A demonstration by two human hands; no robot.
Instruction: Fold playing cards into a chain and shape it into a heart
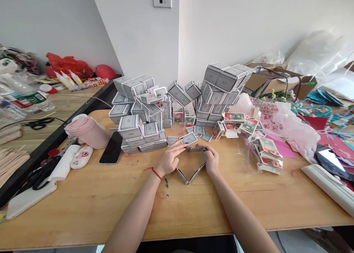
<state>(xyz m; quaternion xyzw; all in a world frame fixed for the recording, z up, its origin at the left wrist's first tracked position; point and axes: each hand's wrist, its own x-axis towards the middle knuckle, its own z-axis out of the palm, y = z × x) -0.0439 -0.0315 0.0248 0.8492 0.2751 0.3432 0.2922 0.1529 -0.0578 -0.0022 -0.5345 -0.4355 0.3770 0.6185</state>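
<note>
1. Nearest, a bare stretch of the wooden table (110,212) lay under the person's forearms, and a long white case (329,186) sat off by the right edge.
2. Before the person stood an angular frame of folded cards (181,176), its point toward the body. The right hand (211,160) gripped its far right corner, fingers curled over it.
3. The left hand (169,160), wearing a red string bracelet (157,173), stretched its fingers toward a single card (190,138). From where I stood I couldn't tell whether it was pinching anything.
4. Left of the hands lay a dark phone (111,149), then a white mouse-shaped thing (82,157) and black-handled scissors (41,172). A pink tumbler (87,131) leaned beside the phone.
5. To the right, opened card boxes (267,149) were heaped loosely, near a crumpled plastic bag (290,125).
6. Just past the fingers, loose cards (206,136) were scattered, and a left stack of card blocks (151,137) rose close behind them, blocking the way beyond.
7. Farther back, a right stack of card blocks (221,94) towered higher, with tilted blocks (179,92) between the two.
8. Farthest off, a red bag (69,66) and a cardboard box (254,81) flanked the pale wall (138,42).
</note>
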